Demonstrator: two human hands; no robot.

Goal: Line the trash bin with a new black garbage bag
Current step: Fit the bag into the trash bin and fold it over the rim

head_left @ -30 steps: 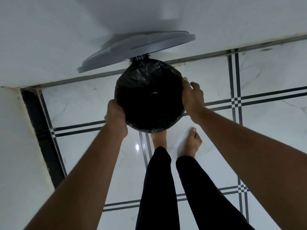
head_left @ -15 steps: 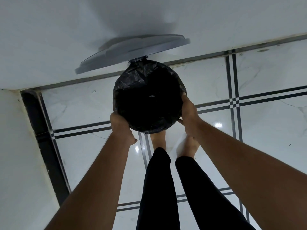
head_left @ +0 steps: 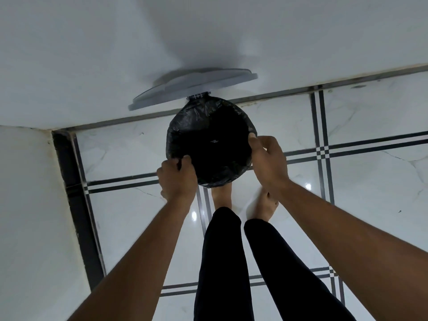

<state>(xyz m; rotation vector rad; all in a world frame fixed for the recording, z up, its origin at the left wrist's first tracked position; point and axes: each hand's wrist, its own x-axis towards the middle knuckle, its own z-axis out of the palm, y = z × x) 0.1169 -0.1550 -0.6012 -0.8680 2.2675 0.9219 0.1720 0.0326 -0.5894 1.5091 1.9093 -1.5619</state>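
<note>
A round trash bin stands on the floor by the wall, its grey lid (head_left: 192,88) swung up and open behind it. A black garbage bag (head_left: 208,137) lines the bin and is folded over its rim, hiding the bin's body. My left hand (head_left: 177,177) pinches the bag's edge at the near left of the rim. On the right side of the rim, my right hand (head_left: 266,158) grips the bag with thumb and fingers.
White wall (head_left: 208,31) runs behind the bin and another wall (head_left: 27,205) closes the left side. The white marble floor (head_left: 370,181) with black stripe lines spreads to the right. My bare feet (head_left: 222,195) and black trouser legs are just below the bin.
Both hands shifted around the rim: the left hand moved from the left side to the near left edge, and the right hand returned up the right side, now pinching the bag.
</note>
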